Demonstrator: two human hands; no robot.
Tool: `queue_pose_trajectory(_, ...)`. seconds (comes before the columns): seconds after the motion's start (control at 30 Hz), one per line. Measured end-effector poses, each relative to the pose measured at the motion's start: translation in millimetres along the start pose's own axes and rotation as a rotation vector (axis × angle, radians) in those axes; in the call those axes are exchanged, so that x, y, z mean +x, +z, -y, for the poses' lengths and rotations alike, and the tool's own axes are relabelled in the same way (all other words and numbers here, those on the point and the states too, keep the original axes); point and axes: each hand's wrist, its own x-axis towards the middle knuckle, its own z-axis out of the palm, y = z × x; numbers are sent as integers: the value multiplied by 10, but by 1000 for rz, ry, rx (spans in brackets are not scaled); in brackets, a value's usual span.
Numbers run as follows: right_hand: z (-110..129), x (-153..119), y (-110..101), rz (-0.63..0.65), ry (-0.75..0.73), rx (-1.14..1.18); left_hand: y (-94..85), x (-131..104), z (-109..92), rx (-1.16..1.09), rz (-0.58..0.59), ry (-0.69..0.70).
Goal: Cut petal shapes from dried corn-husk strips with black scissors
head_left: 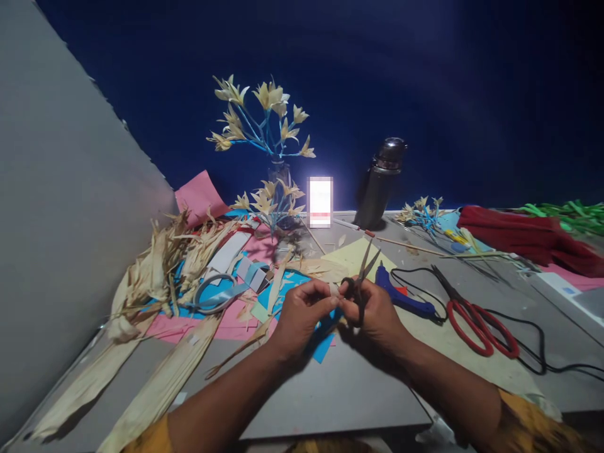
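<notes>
Small dark-handled scissors (364, 272) stand in my right hand (377, 318), blades slightly parted and pointing up and away. My left hand (299, 314) is closed in a pinch on a small pale husk piece (334, 289), mostly covered by the fingers. Both hands meet fingertip to fingertip above the table. Below them lies a bright blue paper piece (323, 347). Just right of my right hand is a blue glue gun (408, 302). Farther right lie large red-handled scissors (472, 324).
Dried husks (155, 270) are heaped at left over pink and blue paper, beside a roll of tape (214, 294). Husk flowers (268, 97) on blue stems stand in a glass bottle (279, 173). A dark flask (381, 185) stands behind. Red cloth (514, 236) and a black cord (538, 336) lie right.
</notes>
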Motion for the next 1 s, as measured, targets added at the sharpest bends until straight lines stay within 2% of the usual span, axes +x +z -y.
queue_pose_trajectory(0.13,-17,9,-8,0,2,30,27,-22,-11,105,-21,59)
queue_pose_trajectory(0.27,-29,18,-8,44,33,83,42,-19,0,105,-29,50)
queue_pose_trajectory(0.43,6,8,3,72,23,111,5,15,49,-76,11,-67)
queue_pose_trajectory(0.53,35,-30,27,97,21,53,-16,20,82,-175,89,-171)
queue_pose_trajectory(0.63,55,-84,64,131,39,97,-21,25,72,-274,181,-244)
queue_pose_trajectory(0.7,75,-108,83,133,55,157,-30,36,9,-324,185,-262)
queue_pose_trajectory(0.8,119,-104,81,81,40,140,-61,60,-185,-285,92,-220)
queue_pose_trajectory(0.9,144,-64,49,57,49,121,-79,91,-446,-14,42,-103)
queue_pose_trajectory(1.0,157,-30,1,77,98,225,-48,203,-671,275,58,-25)
